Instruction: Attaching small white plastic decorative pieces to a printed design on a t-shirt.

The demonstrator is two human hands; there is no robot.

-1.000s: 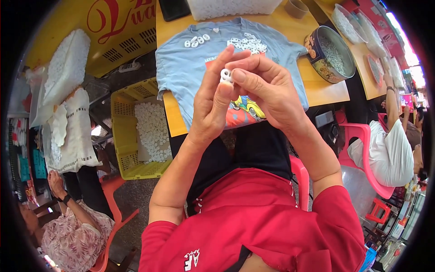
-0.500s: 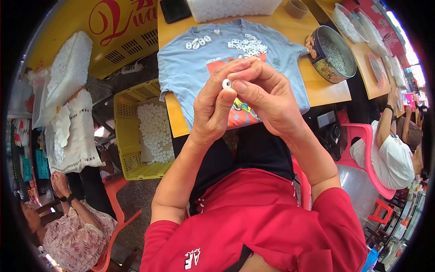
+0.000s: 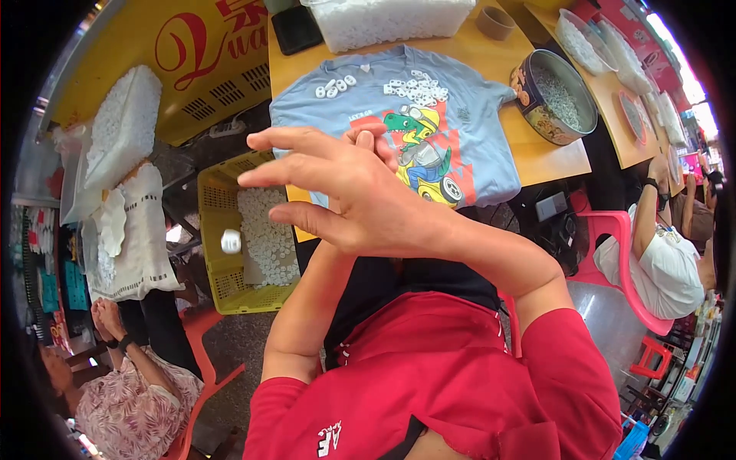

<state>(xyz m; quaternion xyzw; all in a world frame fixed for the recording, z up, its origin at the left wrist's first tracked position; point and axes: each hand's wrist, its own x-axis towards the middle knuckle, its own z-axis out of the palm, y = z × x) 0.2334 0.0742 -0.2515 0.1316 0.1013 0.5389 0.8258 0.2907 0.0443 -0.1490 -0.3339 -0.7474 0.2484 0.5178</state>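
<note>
My right hand (image 3: 349,192) reaches across to the left with fingers spread, holding nothing. Just beyond its fingertips a small white plastic piece (image 3: 230,241) is in mid-air in front of the yellow crate (image 3: 218,207), touching no finger. Partly behind my right hand, my left hand (image 3: 376,146) has its fingers curled together; what they hold, if anything, is hidden. Both hands are above a grey-blue T-shirt (image 3: 318,119) with a cartoon dinosaur print, spread on the table. Two groups of white pieces, a small one (image 3: 336,87) and a larger one (image 3: 416,89), rest on the shirt.
Many white pieces (image 3: 268,238) lie in the crate. A bin of white parts (image 3: 391,23), a black tray (image 3: 297,31), a brown ring (image 3: 495,23) and a round tin with small metal parts (image 3: 563,100) stand on the table. Other people sit at both sides.
My hands have parted from their pinch around a white piece. My right hand has swung left and opened, and a white piece is now loose in the air by the crate.
</note>
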